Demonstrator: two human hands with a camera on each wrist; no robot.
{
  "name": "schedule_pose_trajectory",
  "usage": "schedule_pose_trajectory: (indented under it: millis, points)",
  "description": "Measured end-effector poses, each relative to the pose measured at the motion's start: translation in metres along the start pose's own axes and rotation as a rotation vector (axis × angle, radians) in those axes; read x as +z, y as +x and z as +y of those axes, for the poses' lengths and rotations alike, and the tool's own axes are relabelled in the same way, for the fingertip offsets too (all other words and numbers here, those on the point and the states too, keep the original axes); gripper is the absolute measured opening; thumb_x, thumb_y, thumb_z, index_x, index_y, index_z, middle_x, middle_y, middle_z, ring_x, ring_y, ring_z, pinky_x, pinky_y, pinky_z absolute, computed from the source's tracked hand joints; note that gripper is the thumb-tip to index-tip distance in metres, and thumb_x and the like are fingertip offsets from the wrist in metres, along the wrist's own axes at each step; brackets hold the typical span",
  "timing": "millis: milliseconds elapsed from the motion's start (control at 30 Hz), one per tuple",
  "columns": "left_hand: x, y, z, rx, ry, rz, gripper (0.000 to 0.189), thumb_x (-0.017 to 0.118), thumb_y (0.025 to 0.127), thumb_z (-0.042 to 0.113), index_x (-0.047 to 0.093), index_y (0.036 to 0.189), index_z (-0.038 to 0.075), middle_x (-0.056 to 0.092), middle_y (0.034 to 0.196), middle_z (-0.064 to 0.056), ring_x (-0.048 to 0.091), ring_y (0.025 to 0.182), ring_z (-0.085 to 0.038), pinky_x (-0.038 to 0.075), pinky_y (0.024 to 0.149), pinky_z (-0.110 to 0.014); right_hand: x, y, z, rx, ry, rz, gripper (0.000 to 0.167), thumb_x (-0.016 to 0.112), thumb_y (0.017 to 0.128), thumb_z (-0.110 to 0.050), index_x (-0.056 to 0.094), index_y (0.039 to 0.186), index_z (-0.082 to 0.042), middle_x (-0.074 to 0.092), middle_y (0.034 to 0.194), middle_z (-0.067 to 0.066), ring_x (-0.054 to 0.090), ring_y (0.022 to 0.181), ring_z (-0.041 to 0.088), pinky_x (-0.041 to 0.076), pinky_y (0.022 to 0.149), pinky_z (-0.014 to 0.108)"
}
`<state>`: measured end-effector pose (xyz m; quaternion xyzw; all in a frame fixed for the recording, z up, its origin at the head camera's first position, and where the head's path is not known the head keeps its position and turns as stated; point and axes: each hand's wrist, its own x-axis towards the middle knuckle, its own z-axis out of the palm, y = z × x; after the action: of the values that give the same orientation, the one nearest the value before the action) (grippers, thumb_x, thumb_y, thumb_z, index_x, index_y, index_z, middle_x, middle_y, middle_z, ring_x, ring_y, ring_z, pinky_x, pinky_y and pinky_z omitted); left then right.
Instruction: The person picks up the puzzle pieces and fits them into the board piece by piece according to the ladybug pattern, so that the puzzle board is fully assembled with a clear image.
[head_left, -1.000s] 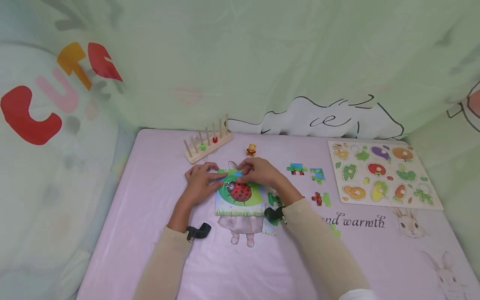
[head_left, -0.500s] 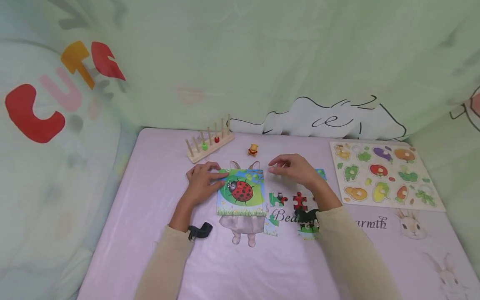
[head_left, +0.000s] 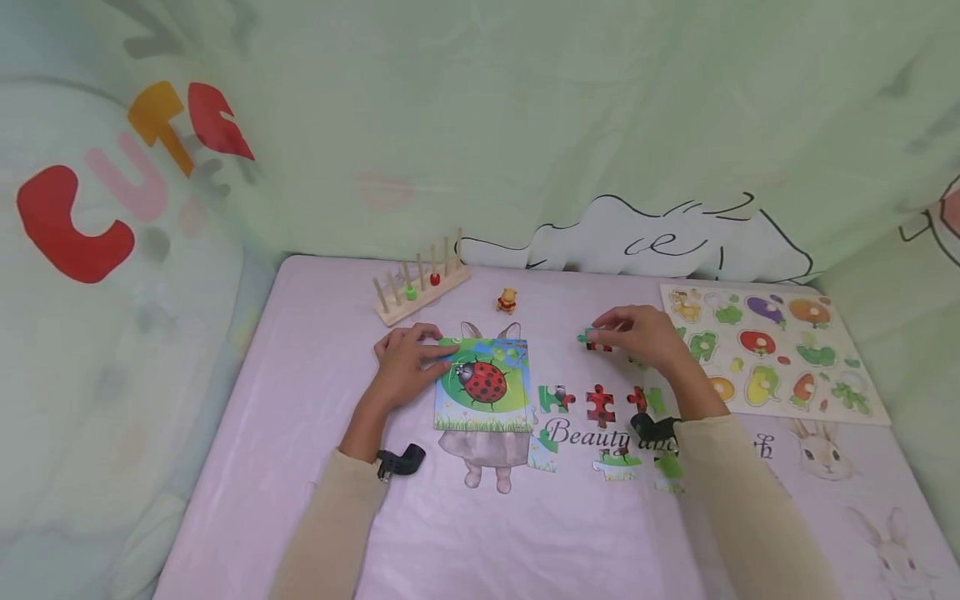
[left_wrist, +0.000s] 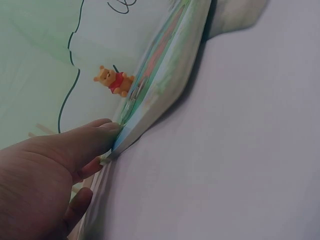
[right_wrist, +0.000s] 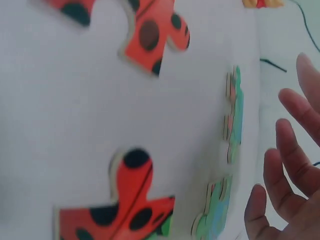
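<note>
A square ladybug puzzle board (head_left: 483,385) lies on the pink-white tabletop. My left hand (head_left: 405,365) rests at its upper left corner, index finger reaching over the picture; the left wrist view has a fingertip against the edge of the board (left_wrist: 165,90). To the right lie several loose jigsaw pieces, among them a red spotted piece (head_left: 600,406) and a green and black one (head_left: 552,400). Over a back-row puzzle piece (head_left: 600,345) hovers my right hand (head_left: 643,335), its fingers (right_wrist: 288,135) loosely bent and apart, nothing between them in the right wrist view.
Behind the board are a wooden peg rack (head_left: 423,296) with a green and a red bead and a small bear figure (head_left: 507,301). A vegetable puzzle board (head_left: 772,350) lies at the back right. A pale green curtain (head_left: 480,125) closes off the far side.
My right hand has left the board's upper right corner and moved right, over the back-row loose piece. My left hand has stayed at the board's upper left corner.
</note>
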<state>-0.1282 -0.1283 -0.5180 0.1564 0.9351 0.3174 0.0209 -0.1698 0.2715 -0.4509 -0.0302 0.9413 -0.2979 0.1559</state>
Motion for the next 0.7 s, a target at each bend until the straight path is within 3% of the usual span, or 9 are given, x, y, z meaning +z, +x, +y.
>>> schedule_pose_trajectory:
  millis: [133, 333, 700]
  points:
    - [0.0, 0.0, -0.001, -0.003, 0.0, -0.004, 0.031, 0.07, 0.097, 0.035, 0.073, 0.128, 0.031, 0.057, 0.136, 0.001, 0.043, 0.126, -0.031, 0.019, 0.105, -0.06, -0.004, 0.004, 0.007, 0.015, -0.025, -0.003, 0.041, 0.072, 0.093, -0.046, 0.073, 0.119, -0.014, 0.068, 0.116, 0.013, 0.06, 0.098, 0.029, 0.049, 0.07, 0.03]
    - [0.001, 0.001, -0.002, -0.009, -0.004, -0.009, 0.031, 0.07, 0.097, 0.036, 0.073, 0.128, 0.031, 0.057, 0.136, 0.001, 0.042, 0.126, -0.031, 0.018, 0.105, -0.06, -0.005, 0.01, 0.014, 0.043, -0.032, -0.035, 0.043, 0.074, 0.093, -0.044, 0.073, 0.122, -0.012, 0.067, 0.122, 0.015, 0.059, 0.107, 0.032, 0.05, 0.072, 0.03]
    - [0.001, 0.001, -0.002, -0.012, -0.006, -0.011, 0.032, 0.071, 0.096, 0.036, 0.073, 0.127, 0.031, 0.057, 0.136, 0.001, 0.042, 0.128, -0.031, 0.017, 0.106, -0.061, 0.0, 0.017, 0.02, 0.088, -0.021, -0.065, 0.049, 0.077, 0.09, -0.044, 0.07, 0.124, -0.01, 0.063, 0.131, 0.018, 0.054, 0.119, 0.038, 0.052, 0.089, 0.047]
